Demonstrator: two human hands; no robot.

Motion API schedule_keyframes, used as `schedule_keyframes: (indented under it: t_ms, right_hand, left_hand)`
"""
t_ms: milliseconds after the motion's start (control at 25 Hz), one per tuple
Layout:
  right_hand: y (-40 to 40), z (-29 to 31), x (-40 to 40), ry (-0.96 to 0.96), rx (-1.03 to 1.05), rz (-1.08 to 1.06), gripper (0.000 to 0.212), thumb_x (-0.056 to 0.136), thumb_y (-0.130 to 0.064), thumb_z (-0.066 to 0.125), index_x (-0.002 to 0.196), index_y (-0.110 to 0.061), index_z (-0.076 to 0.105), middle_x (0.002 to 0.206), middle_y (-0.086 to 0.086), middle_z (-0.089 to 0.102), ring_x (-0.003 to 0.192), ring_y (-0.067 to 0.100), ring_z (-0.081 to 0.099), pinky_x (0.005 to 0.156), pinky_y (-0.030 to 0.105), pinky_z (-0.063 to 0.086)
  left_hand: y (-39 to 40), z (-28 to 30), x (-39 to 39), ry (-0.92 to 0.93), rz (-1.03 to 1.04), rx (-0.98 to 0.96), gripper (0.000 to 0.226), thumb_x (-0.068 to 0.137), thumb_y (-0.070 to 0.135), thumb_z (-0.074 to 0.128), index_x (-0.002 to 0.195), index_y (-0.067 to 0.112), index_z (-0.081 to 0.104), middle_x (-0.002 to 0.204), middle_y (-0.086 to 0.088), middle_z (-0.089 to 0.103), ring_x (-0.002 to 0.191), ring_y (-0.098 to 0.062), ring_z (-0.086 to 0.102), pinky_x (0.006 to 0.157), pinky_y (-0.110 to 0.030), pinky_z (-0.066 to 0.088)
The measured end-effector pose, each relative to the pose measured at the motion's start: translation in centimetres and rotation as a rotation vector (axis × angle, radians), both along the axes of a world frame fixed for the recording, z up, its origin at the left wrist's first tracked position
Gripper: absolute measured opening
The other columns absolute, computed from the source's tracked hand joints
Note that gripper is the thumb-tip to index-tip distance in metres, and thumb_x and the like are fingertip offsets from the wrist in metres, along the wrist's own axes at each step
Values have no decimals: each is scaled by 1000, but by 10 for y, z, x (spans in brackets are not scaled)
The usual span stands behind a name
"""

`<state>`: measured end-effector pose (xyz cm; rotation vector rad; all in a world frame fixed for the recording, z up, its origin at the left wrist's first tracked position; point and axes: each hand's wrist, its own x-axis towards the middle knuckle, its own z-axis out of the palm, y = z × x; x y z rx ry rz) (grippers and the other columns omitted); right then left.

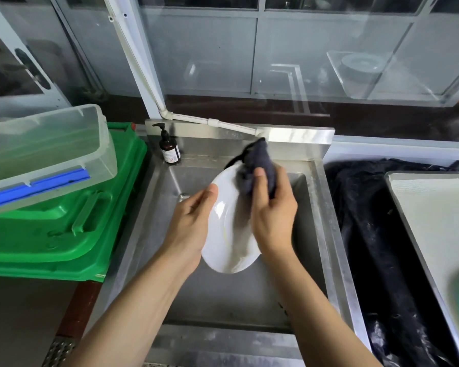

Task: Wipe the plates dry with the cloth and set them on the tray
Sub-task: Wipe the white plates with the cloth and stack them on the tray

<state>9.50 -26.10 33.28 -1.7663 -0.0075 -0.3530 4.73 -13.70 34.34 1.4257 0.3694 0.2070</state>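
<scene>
A white plate (227,229) is held on edge over the steel sink (249,295). My left hand (194,221) grips its left rim, thumb on the upper edge. My right hand (272,207) holds a dark grey cloth (257,165) and presses it against the plate's upper right face. Part of the cloth sticks up above the plate. At the far right lies a pale flat tray (440,221), and on its lower right edge sits a green-rimmed thing, mostly cut off.
A brown pump bottle (169,148) stands at the sink's back left corner. Left of the sink a clear plastic bin (45,152) rests on a green lid (64,229). Black plastic sheeting (374,234) fills the gap between sink and tray.
</scene>
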Motion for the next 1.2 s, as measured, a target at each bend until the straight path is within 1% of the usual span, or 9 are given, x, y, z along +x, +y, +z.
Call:
schedule_keyframes:
  t_ms: [120,240,360,560,760,880,1000,1120,1200]
  right_hand:
    - [-5,-11,-7,147,148,-93,21,106,-40,50,100,-22,61,89,-12,68,86,6,63,75,24,43]
    - [13,-16,-33,-33,25,17,26,104,-45,49,122,-28,59,118,-12,65,114,7,60,97,24,45]
    - [20,-25,-50,-177,-129,194,40,105,-45,49,136,-22,56,139,-5,59,133,12,51,114,28,37]
    - [10,-18,-38,86,18,27,25,105,-33,53,124,-19,62,119,-3,68,113,15,63,101,45,48]
    - [26,-29,-70,-218,-198,209,39,105,-39,50,135,-15,59,140,-1,59,134,13,50,114,36,40]
    - [18,-42,-80,-375,-330,254,38,107,-36,50,139,-15,55,147,4,53,140,21,47,115,46,40]
    - [1,-65,-88,-481,-411,296,38,108,-34,50,141,-15,52,151,8,51,145,23,42,116,52,38]
    - [-10,-80,-92,-314,-258,172,39,108,-39,46,141,-18,52,149,3,52,142,17,45,119,36,35]
    - [-13,-74,-83,-56,-2,7,35,106,-40,48,133,-20,58,134,-4,63,126,9,57,108,24,42]
  left_hand:
    - [2,1,1,51,20,-23,20,97,38,62,89,33,79,94,16,76,92,1,65,82,-16,48]
    - [-2,1,7,64,65,-37,27,100,31,60,81,32,80,96,5,77,93,-11,69,88,-31,53]
    - [0,2,11,54,87,-166,38,103,19,54,79,31,81,89,3,79,85,-10,74,74,-24,57]
    - [2,-2,7,158,164,-180,20,98,32,63,91,20,76,110,-10,75,108,-30,68,102,-53,50]
    - [2,11,10,177,171,-347,39,102,17,53,77,23,82,78,-2,77,68,-15,73,58,-23,57]
    - [12,23,5,253,106,-493,43,97,39,58,118,5,70,113,-19,69,89,-29,71,75,-35,58]
    - [15,20,5,241,174,-488,50,94,43,61,124,4,64,117,-24,70,103,-37,70,88,-48,58]
    - [19,18,7,210,183,-458,48,100,41,53,135,8,58,126,-19,68,117,-36,65,99,-53,51]
    - [26,17,6,201,147,-447,43,101,43,51,133,16,61,121,-8,73,113,-28,69,92,-46,55]
